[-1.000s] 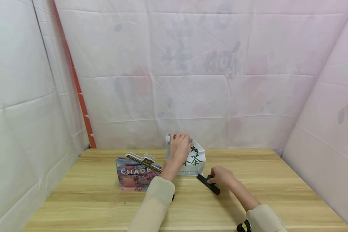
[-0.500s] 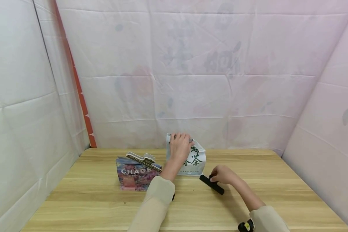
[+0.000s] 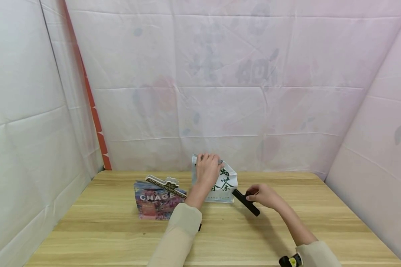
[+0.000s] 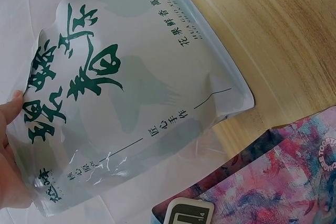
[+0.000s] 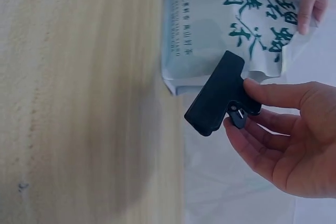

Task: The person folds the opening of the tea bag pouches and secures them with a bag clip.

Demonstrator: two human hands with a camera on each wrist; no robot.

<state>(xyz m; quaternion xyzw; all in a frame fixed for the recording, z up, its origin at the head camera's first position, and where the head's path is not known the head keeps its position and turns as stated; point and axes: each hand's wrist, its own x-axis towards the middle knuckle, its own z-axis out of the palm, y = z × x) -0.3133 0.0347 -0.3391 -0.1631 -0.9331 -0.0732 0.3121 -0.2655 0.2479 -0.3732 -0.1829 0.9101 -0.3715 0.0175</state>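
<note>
My left hand (image 3: 207, 168) grips the top of a white tea bag (image 3: 225, 185) with green characters, which stands at the back middle of the table. In the left wrist view, that hand's fingers (image 4: 13, 108) lie at the bag's (image 4: 131, 93) top edge. My right hand (image 3: 263, 196) pinches a black bag clip (image 3: 247, 204) by its handles, slantwise and just right of the bag's lower corner. Thumb and fingers sit on opposite sides of the handles in the right wrist view, where the clip (image 5: 212, 98) overlaps the bag's edge.
Left of the bag, a colourful pouch (image 3: 157, 205) stands on the wooden table (image 3: 103, 226). A long clip (image 3: 168, 185) with a white scalloped handle slants across its top. A pale cloth wall (image 3: 220, 118) rises behind the table's back edge.
My right hand has lifted the black clip and moved slightly right, bringing the clip nearer the bag's lower right side. The left hand and the tea bag have stayed put.
</note>
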